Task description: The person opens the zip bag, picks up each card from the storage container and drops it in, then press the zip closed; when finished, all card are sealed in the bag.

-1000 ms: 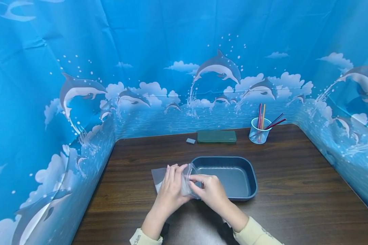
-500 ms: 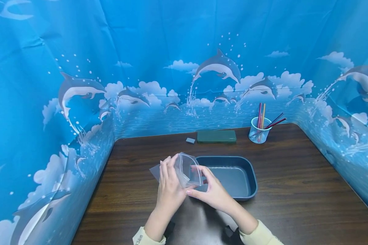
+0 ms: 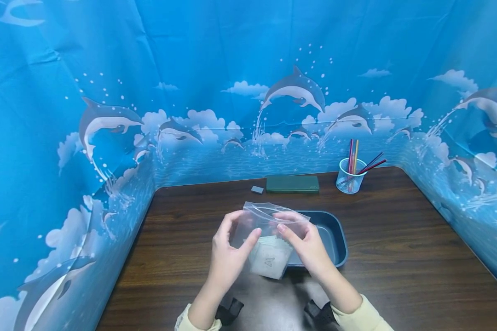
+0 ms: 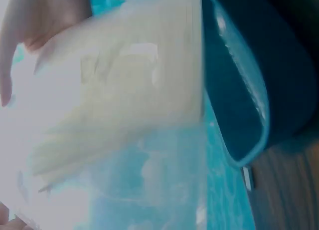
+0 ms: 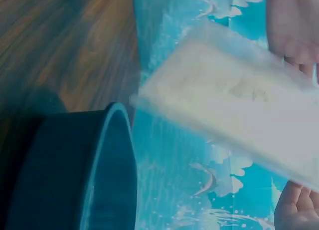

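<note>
Both hands hold up a clear zip-top plastic bag [image 3: 252,227] above the table's front middle, its mouth at the top. Inside, at the bottom, sits a stack of pale square papers [image 3: 269,264] with a small butterfly drawing on the front one. My left hand [image 3: 228,253] grips the bag's left side, thumb in front. On the right side, my right hand [image 3: 310,246] pinches it near the mouth. Blurred pale papers [image 4: 134,75] fill the left wrist view; in the right wrist view the stack [image 5: 224,90] hangs tilted beside the dark tray.
A dark blue-grey rectangular tray [image 3: 338,239] stands just behind the bag, partly covered by it. Farther back are a small grey block [image 3: 257,190], a green case [image 3: 292,184] and a mesh cup [image 3: 350,183] of pencils. A dolphin-print curtain [image 3: 215,92] encloses the table.
The bag has turned from lying sideways to upright, its mouth now upward and the papers showing. The right hand has moved right and up onto the bag's right side. The tray has not moved.
</note>
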Tool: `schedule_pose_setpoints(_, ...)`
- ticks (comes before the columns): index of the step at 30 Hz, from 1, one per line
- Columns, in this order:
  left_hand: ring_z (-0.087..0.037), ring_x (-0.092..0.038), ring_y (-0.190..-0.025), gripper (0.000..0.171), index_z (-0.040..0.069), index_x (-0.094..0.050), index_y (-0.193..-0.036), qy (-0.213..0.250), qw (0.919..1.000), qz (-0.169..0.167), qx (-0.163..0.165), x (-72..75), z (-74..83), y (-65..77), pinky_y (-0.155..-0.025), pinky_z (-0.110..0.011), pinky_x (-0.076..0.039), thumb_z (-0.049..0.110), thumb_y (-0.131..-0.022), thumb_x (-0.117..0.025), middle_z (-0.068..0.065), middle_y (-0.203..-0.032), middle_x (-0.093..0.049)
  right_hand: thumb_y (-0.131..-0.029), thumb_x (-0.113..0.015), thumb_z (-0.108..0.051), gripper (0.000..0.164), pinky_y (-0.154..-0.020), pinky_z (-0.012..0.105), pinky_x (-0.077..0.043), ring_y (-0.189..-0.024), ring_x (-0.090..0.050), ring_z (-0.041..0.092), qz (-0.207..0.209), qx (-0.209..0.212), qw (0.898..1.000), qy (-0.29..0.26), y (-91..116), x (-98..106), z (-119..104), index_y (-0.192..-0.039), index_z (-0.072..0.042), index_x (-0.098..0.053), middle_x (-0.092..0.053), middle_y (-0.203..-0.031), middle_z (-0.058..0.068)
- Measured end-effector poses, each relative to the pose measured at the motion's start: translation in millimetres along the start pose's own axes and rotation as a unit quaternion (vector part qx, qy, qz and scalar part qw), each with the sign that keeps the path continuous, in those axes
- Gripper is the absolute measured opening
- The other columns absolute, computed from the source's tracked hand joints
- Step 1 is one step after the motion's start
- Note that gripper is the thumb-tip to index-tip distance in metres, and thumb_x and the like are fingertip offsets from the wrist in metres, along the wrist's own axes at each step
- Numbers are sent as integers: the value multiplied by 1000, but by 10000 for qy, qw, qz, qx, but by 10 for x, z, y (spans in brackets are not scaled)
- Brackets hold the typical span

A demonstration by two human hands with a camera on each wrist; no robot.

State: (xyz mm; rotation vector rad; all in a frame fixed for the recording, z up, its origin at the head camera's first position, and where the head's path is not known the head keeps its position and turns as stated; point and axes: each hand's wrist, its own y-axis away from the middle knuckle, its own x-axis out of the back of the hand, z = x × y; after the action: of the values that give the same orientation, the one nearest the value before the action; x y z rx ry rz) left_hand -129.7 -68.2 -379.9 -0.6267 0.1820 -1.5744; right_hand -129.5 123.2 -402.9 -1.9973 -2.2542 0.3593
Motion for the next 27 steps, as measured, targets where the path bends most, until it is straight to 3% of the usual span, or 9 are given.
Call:
schedule_pose_setpoints(4, -19, -62, -100, 27, 7, -62, -110, 567, 9960, -150, 678, -19, 65, -43, -96, -40, -47, 9, -86, -72, -2, -105, -65, -95, -63, -20, 28, -84, 38, -55, -93, -67, 28, -191, -226, 9996, 9, 9, 29, -29, -120, -8, -63, -68, -108, 10)
schedule_pose_setpoints(8, -18, -65, -91, 21, 8, -66, -104, 728, 9920, -332, 975, -72, 41, -56, -79, -35, -56, 9, -84, -74, -1, -99, -69, -95, -62, -16, 25, -78, 39, -57, -87, -68, 29, -493, -174, 9985, 159, 10, 46, -22, -118, -6, -64, -68, -109, 10)
schedule_pose_setpoints(11, -18, -67, -87, 18, 12, -68, -101, 913, 9904, -390, 959, -120, -19, -43, -75, -34, -58, 15, -84, -75, 1, -95, -69, -95, -62, -15, 24, -74, 41, -58, -82, -67, 30, -442, -103, 9987, 246, 14, 46, -12, -117, -7, -64, -68, -106, 11)
schedule_pose_setpoints(16, -21, -67, -85, 16, 15, -70, -98, 1143, 9899, -333, 764, -187, -98, -7, -72, -37, -58, 24, -86, -74, 0, -94, -70, -91, -68, -24, 20, -65, 40, -59, -76, -68, 28, 284, -220, 9981, 493, 30, 7, -22, -107, -11, -70, -70, -98, 8)
schedule_pose_setpoints(20, -20, -67, -86, 15, 14, -72, -100, 1146, 9903, -243, 748, -213, -116, 17, -73, -35, -58, 22, -87, -73, 1, -94, -71, -87, -72, -30, 20, -58, 36, -58, -73, -68, 26, 738, -326, 9941, 725, 39, -28, -30, -100, -15, -74, -72, -95, 2)
schedule_pose_setpoints(25, -21, -67, -82, 12, 10, -73, -99, 1168, 9892, -176, 872, -202, -80, 19, -71, -34, -58, 13, -87, -72, -1, -92, -71, -86, -74, -23, 16, -54, 32, -56, -68, -66, 23, 856, -278, 9930, 767, 36, -66, -38, -97, -12, -76, -72, -90, 1)
schedule_pose_setpoints(27, -21, -67, -81, 11, 6, -73, -98, 1203, 9887, -167, 883, -183, 8, 14, -70, -33, -58, 10, -88, -71, -3, -91, -71, -86, -73, -18, 14, -53, 31, -56, -66, -66, 22, 851, -165, 9932, 779, 50, -101, -104, -97, -8, -75, -72, -89, 3)
